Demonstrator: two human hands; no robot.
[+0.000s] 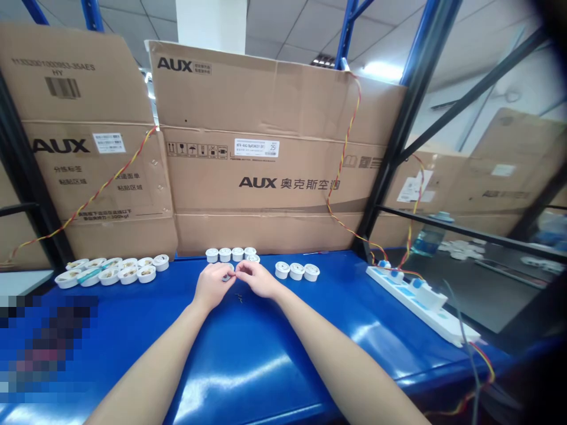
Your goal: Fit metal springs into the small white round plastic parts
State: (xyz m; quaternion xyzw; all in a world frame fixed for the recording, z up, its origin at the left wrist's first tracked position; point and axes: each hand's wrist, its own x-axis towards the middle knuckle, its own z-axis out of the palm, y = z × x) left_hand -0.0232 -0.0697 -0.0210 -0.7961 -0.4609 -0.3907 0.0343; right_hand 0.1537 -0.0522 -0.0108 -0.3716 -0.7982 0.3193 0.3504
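A person's bare hands meet over a glossy blue surface (248, 354), the left hand (212, 289) and the right hand (261, 282) bringing their fingertips together just in front of a group of small white tubs (225, 255). The grip of each hand is narrow, thumb and fingers drawn close in a pinch; whether anything is caught between them cannot be told. One more white tub (228, 270) shows partly behind the fingers of the left hand. Just below the hands, on the surface, lie a few thin, dark slivers (240, 297), too small to identify. Near the right hand, three white tubs (296, 271) stand side by side. Well apart on the left, a two-row cluster of open white tubs (108, 276) holds brownish bits, with a teal strip (91, 274) running slantwise across part of the cluster. At the right edge of the surface, a white power strip (420, 304) lies at an angle, plugs seated in it, beside a black metal frame (390, 159). A clear bottle (432, 235) of bluish liquid stands beyond that frame. Large cardboard sheets (274, 118) marked AUX form a wall behind the tubs, and red-and-yellow twisted wires (349, 139) hang in front of them.
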